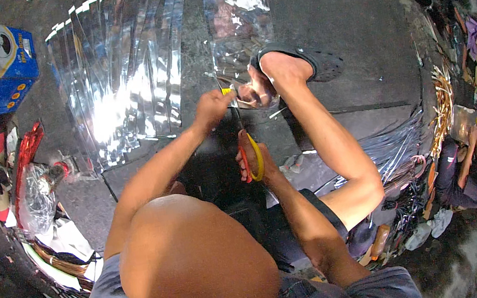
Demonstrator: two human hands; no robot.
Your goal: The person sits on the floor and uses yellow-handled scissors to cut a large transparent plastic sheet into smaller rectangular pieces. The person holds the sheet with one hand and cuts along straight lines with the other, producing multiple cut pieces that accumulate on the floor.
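Note:
My right hand point(257, 158) is closed round the scissors point(251, 146), which have red and yellow handles. Their blades point away from me, reaching toward my left hand point(212, 110). That left hand is closed, pinching a small yellow and white piece point(228, 91) whose kind I cannot make out. Just beside it lies a shiny silver foil sheet point(239, 18), with a white far edge, stretched out on the dark floor mat. My right foot in a dark clog point(323, 62) rests at the sheet's near right edge. To the left, several overlapping silver foil strips point(128, 66) are fanned out.
A blue and white box point(9, 61) stands far left. Red foil point(26, 157) and clear plastic wrap point(38, 200) lie below it. At right are silver strands point(395, 150), gold strands point(443, 106) and a purple cloth point(475, 37). Another person point(466, 176) sits at the right edge.

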